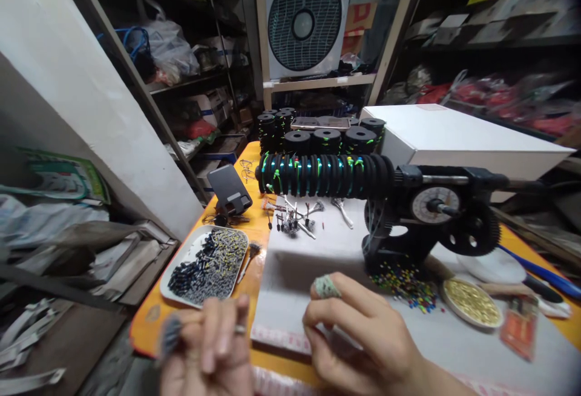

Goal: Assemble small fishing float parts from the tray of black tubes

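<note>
While a blurred grey tuft [170, 336] is held in the left hand [215, 341], just in front of a white tray [185, 255], the right hand [358, 329] is curled over the near part of a pale board [290, 293], with thumb and fingers drawn close; whether anything is pinched there cannot be told; a greenish wrap [327, 287] is worn on one finger; grey and black pieces [211, 269] are heaped in the tray; a ribbed black cylinder [327, 177] is carried by a black machine [381, 257]; coloured beads [411, 284] are scattered by its base, near gold-coloured bits [472, 302].
</note>
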{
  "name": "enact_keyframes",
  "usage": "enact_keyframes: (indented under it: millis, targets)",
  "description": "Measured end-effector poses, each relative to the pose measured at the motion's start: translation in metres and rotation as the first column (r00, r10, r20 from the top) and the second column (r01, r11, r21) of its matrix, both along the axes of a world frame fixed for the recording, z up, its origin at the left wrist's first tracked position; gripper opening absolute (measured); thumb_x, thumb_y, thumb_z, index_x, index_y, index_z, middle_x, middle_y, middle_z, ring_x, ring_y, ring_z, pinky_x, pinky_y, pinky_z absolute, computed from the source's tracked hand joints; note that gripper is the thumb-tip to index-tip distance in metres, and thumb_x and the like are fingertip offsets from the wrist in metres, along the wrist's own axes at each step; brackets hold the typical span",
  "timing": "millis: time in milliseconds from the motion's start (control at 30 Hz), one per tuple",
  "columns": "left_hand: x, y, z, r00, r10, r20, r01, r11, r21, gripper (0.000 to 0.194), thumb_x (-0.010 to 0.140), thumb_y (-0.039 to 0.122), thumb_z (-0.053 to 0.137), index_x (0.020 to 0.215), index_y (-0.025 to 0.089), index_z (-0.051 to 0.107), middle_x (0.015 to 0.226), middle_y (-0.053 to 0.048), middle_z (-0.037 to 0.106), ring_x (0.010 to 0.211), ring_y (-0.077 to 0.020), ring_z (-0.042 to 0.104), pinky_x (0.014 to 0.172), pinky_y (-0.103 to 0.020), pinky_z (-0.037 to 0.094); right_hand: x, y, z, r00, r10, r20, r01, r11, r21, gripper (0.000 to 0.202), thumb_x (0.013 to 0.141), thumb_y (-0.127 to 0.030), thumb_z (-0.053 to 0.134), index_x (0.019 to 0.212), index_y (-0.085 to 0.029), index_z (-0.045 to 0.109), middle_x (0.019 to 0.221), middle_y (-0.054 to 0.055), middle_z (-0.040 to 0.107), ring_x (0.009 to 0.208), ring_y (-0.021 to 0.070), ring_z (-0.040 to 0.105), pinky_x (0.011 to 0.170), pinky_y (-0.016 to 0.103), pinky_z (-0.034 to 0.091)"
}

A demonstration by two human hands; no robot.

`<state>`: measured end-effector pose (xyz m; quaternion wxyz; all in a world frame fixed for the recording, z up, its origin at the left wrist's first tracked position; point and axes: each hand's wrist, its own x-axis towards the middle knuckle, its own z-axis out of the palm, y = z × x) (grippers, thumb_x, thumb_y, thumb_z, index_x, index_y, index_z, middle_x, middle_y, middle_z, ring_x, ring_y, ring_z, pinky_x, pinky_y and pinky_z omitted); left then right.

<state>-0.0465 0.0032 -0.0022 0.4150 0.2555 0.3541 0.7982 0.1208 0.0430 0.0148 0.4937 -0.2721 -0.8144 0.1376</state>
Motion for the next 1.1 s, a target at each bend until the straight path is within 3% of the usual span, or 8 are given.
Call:
enact_keyframes:
  millis: [100, 200, 300, 467, 567, 700, 800, 1100]
  targets:
    - [-0.044, -0.002, 0.005, 0.922, 0.059, -0.384, -0.035, 0.997, 0.07, 0.008, 0.085, 0.029, 0.072, 0.084, 0.029, 0.064, 0.055, 0.009, 0.053, 0.048, -0.0107, 0.047, 0.055, -0.02, 0.051, 0.003, 0.001, 0.006, 0.999, 0.009, 0.04, -0.008, 0.999, -0.034, 0.02, 0.079, 0.0, 0.049, 0.078, -0.017, 0.059, 0.065, 0.001, 0.051, 0.06, 0.0135, 0.048, 0.053, 0.023, 0.04]
    - [-0.076, -0.004, -0.001, 0.472, -0.115, -0.874, -0.019, 0.99, -0.14, 0.013, 0.092, 0.021, 0.059, 0.09, 0.029, 0.068, 0.082, 0.002, 0.066, 0.076, -0.0142, 0.064, 0.069, -0.018, 0.052, 0.004, -0.003, 0.013, 0.996, 0.03, 0.079, -0.024, 0.997, -0.074, 0.019, 0.08, 0.0, 0.049, 0.077, -0.015, 0.06, 0.064, 0.002, 0.052, 0.06, 0.0136, 0.048, 0.053, 0.024, 0.039]
    - [-0.09, -0.002, -0.018, 0.029, -0.264, -0.964, -0.044, 0.963, -0.265, 0.029, 0.09, 0.017, 0.054, 0.115, 0.026, 0.066, 0.101, -0.005, 0.064, 0.089, -0.0202, 0.068, 0.079, -0.027, 0.055, 0.005, -0.005, 0.015, 0.994, 0.037, 0.099, -0.024, 0.991, -0.134, 0.018, 0.082, -0.005, 0.052, 0.075, -0.014, 0.065, 0.064, 0.003, 0.051, 0.06, 0.0148, 0.048, 0.054, 0.026, 0.04]
    - [-0.091, 0.008, -0.04, -0.216, -0.31, -0.926, -0.146, 0.948, -0.283, 0.028, 0.092, 0.021, 0.05, 0.11, 0.025, 0.072, 0.098, -0.008, 0.063, 0.08, -0.0242, 0.072, 0.069, -0.033, 0.057, 0.005, 0.0, 0.013, 0.995, 0.044, 0.091, -0.028, 0.985, -0.172, 0.019, 0.085, -0.01, 0.059, 0.077, -0.016, 0.075, 0.062, 0.002, 0.049, 0.06, 0.016, 0.047, 0.053, 0.026, 0.037]
    - [-0.085, 0.009, -0.035, -0.107, -0.273, -0.956, -0.12, 0.958, -0.26, 0.02, 0.093, 0.025, 0.053, 0.095, 0.026, 0.072, 0.093, -0.006, 0.063, 0.077, -0.0221, 0.069, 0.07, -0.031, 0.054, 0.006, 0.001, 0.013, 0.997, 0.049, 0.058, -0.037, 0.981, -0.19, 0.018, 0.086, -0.011, 0.06, 0.078, -0.017, 0.076, 0.059, 0.001, 0.049, 0.06, 0.0159, 0.047, 0.054, 0.026, 0.036]
    - [-0.052, 0.004, -0.014, 0.419, -0.252, -0.873, -0.067, 0.95, -0.306, 0.014, 0.092, 0.036, 0.057, 0.09, 0.026, 0.067, 0.095, -0.004, 0.069, 0.092, -0.0216, 0.066, 0.083, -0.028, 0.05, 0.006, 0.0, 0.013, 0.998, 0.064, -0.001, -0.062, 0.972, -0.226, 0.016, 0.088, -0.013, 0.062, 0.08, -0.015, 0.075, 0.06, 0.002, 0.055, 0.06, 0.0152, 0.049, 0.055, 0.026, 0.038]
    - [-0.016, 0.0, -0.001, 0.746, -0.296, -0.596, 0.003, 0.897, -0.443, 0.027, 0.085, 0.052, 0.064, 0.079, 0.026, 0.064, 0.073, 0.003, 0.07, 0.07, -0.0167, 0.063, 0.069, -0.022, 0.049, 0.004, -0.001, 0.01, 0.996, 0.062, -0.064, -0.077, 0.959, -0.273, 0.015, 0.088, -0.014, 0.063, 0.08, -0.015, 0.076, 0.063, 0.003, 0.059, 0.061, 0.0146, 0.051, 0.055, 0.025, 0.041]
    - [0.026, 0.003, 0.001, 0.884, -0.172, -0.435, 0.033, 0.95, -0.309, 0.029, 0.07, 0.048, 0.082, 0.066, 0.024, 0.065, 0.065, 0.004, 0.067, 0.064, -0.0148, 0.06, 0.065, -0.021, 0.049, 0.003, 0.001, 0.006, 0.986, -0.04, -0.161, -0.023, 0.927, -0.374, 0.012, 0.085, -0.016, 0.068, 0.083, -0.018, 0.08, 0.061, 0.002, 0.062, 0.057, 0.0143, 0.056, 0.052, 0.025, 0.044]
